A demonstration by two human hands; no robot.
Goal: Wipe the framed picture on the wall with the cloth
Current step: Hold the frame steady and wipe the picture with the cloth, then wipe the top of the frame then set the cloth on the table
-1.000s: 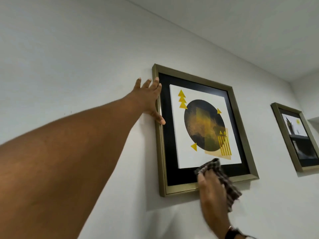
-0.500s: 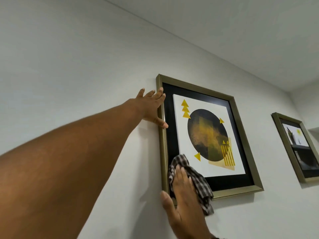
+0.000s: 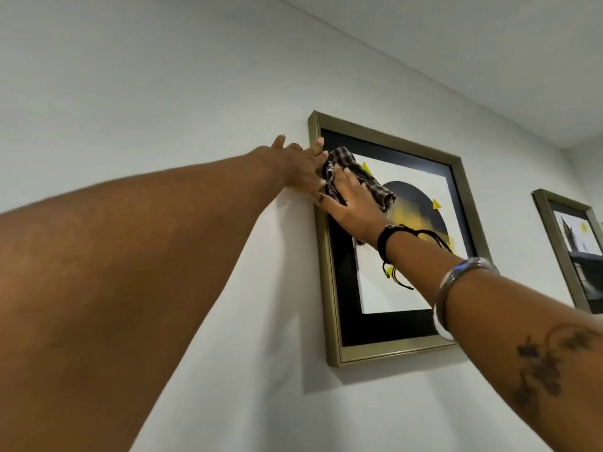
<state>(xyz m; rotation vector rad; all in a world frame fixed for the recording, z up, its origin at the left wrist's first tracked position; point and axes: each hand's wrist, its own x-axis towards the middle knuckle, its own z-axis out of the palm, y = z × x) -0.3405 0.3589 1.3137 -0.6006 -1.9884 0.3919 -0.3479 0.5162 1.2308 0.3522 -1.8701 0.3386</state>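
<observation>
A framed picture (image 3: pixel 331 288) with a dull gold frame, black mat and a dark circle with yellow shapes hangs on the white wall. My left hand (image 3: pixel 301 168) lies flat against the frame's upper left edge, fingers spread over the wall and frame. My right hand (image 3: pixel 354 203) presses a checked dark cloth (image 3: pixel 372 182) against the glass at the picture's upper left, right beside the left hand. The right palm hides part of the cloth and of the print.
A second, similar framed picture (image 3: pixel 569 252) hangs further right on the same wall, cut off by the image edge. The ceiling (image 3: pixel 456 44) meets the wall not far above the frame. My right wrist wears dark cord bracelets and a metal bangle.
My right hand has swept the cloth from the picture's lower edge, past the lower left corner, up to its upper left. The left hand stays on the frame's left edge.
</observation>
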